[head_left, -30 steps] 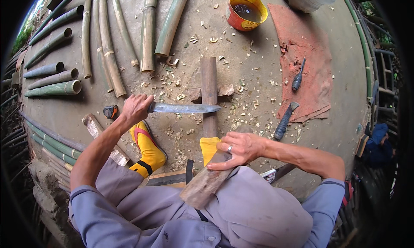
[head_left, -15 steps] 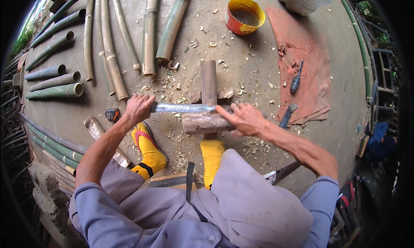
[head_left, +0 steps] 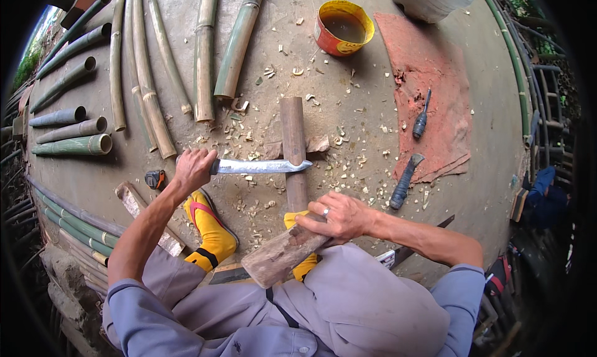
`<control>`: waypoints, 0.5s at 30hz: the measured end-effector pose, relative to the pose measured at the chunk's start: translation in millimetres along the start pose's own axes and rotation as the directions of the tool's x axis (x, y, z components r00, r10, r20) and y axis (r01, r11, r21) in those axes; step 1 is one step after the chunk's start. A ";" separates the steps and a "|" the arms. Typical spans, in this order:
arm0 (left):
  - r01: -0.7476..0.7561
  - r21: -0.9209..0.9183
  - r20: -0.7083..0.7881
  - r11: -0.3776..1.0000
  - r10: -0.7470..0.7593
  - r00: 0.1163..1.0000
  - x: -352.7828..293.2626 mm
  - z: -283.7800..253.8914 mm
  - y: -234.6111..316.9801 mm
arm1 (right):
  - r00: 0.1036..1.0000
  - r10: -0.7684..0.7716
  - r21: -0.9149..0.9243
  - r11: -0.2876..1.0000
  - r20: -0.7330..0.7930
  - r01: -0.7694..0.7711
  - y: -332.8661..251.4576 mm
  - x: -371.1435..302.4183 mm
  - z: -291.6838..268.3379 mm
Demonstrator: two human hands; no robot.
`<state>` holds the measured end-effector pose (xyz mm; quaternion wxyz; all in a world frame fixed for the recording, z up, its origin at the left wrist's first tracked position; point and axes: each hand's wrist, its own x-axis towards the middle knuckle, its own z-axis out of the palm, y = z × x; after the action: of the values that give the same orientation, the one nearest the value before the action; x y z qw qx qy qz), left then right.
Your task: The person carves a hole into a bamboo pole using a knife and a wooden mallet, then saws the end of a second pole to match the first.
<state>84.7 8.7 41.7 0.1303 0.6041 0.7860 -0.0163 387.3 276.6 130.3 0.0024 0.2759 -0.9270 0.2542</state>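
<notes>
The left hand (head_left: 197, 166) is closed around the handle of a long knife (head_left: 255, 166), whose blade lies crosswise over a bamboo pole (head_left: 292, 127), its tip just past the pole's right edge. The pole's long axis runs away from the person, over a low support piece (head_left: 318, 144) on the floor (head_left: 367, 83), well in from the floor's right edge. The right hand (head_left: 345, 218) is clasped over the far right end of a wooden block (head_left: 277, 257), which slants from there back toward the person and to the left. Governing relation: the blade tip lies beyond the right hand and somewhat left, with block and blade apart. The right hand is nearer the tip; the left is at the handle end (blade-to-bamboo contact appears likely, though bite depth cannot be determined).
</notes>
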 end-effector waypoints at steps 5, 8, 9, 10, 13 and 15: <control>0.103 -0.117 -0.054 0.988 -0.110 0.992 -7.8 -5.4 13.4 | 0.828 0.556 -0.001 0.830 0.075 -0.557 36.1 -25.1 9.4; 0.239 -0.166 -0.003 0.957 -0.243 0.970 -44.8 -11.9 53.1 | 0.706 0.707 0.295 0.687 -0.056 -0.664 -10.5 -52.4 13.0; 0.273 -0.254 0.156 0.928 -0.239 0.958 -60.9 -21.6 70.3 | 0.617 0.777 0.360 0.615 -0.123 -0.702 -24.2 -59.6 17.0; 0.288 -0.281 0.213 0.915 -0.234 0.949 -71.1 -36.9 90.2 | 0.515 0.841 0.435 0.531 -0.164 -0.727 -41.6 -67.6 23.2; 0.322 -0.415 0.287 0.851 -0.213 0.934 -69.9 -54.9 85.6 | 0.182 0.976 0.554 0.219 -0.122 -0.803 -65.5 -85.6 37.0; 0.212 -0.429 0.246 0.878 -0.112 0.963 -54.4 -43.8 39.1 | 0.040 0.999 0.567 0.029 0.008 -0.823 -73.3 -84.7 33.1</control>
<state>126.7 -24.2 101.3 0.3488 0.4838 0.7975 0.0908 501.2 251.6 123.7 -0.0384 -0.4752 -0.7649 0.4331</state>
